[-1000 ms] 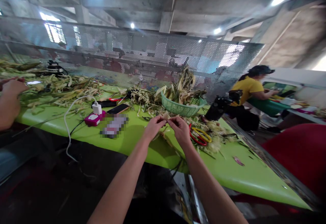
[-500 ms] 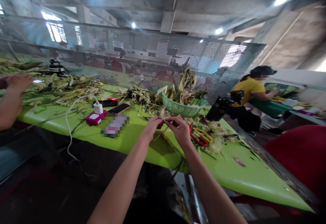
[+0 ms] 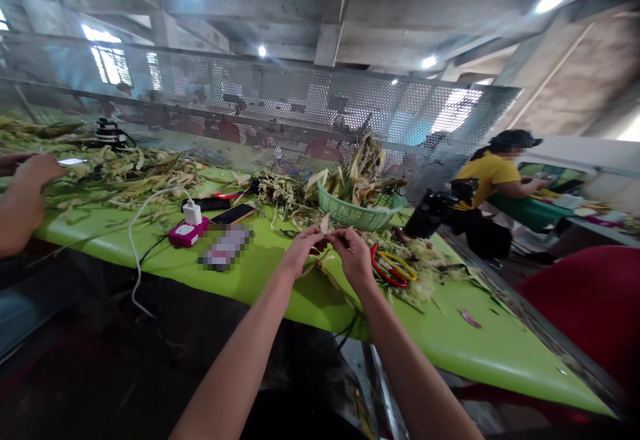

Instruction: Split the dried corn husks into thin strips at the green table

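My left hand (image 3: 301, 253) and my right hand (image 3: 354, 257) meet above the front of the green table. Their fingertips are pinched together on a pale dried corn husk (image 3: 325, 224), whose tip sticks up between them. Below the hands, a tan husk strand (image 3: 331, 276) slants down towards the table's near edge; I cannot tell whether it is joined to the held piece. Just right of my right hand lie scissors (image 3: 388, 268) with red and yellow handles. Behind the hands stands a light green plastic basket (image 3: 357, 215) heaped with dry husks (image 3: 369, 163).
On the left are a magenta power block (image 3: 186, 234) with a white charger (image 3: 192, 213), a phone (image 3: 233, 214) and a blurred flat item (image 3: 226, 248). Loose husks (image 3: 150, 177) cover the back left, near a co-worker's hand (image 3: 36, 172). A perforated metal screen (image 3: 280, 110) stands behind.
My hands have shifted slightly, and the held husk's tip has moved a little to the right. At the far left the co-worker's hand has changed pose.
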`<act>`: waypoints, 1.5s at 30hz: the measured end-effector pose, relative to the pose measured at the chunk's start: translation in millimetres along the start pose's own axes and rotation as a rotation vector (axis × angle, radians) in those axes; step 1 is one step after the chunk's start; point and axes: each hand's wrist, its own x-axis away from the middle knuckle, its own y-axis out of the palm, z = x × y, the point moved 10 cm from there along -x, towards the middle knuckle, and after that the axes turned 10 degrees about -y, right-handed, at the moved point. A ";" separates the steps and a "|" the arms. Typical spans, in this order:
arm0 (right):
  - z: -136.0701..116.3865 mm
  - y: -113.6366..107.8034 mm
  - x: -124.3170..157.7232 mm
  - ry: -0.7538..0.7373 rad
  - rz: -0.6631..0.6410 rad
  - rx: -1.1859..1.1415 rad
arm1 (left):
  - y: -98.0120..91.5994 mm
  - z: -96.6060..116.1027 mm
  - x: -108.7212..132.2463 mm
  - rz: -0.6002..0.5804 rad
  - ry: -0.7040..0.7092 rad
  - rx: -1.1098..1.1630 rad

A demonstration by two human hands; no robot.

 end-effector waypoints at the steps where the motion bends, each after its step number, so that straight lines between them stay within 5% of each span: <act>1: 2.2 0.1 0.6 0.011 0.004 -0.007 | 1.2 2.1 0.7 0.001 0.020 -0.031; 16: 10.2 0.0 4.3 0.147 0.025 -0.122 | 9.7 19.4 5.9 -0.025 0.194 -0.200; 33: 7.6 -5.6 1.0 0.080 0.007 -0.019 | 3.2 20.9 8.1 0.063 0.202 -0.388; 45: -13.4 -0.5 -0.8 0.006 0.009 -0.087 | -10.9 10.3 1.1 0.097 0.062 -0.031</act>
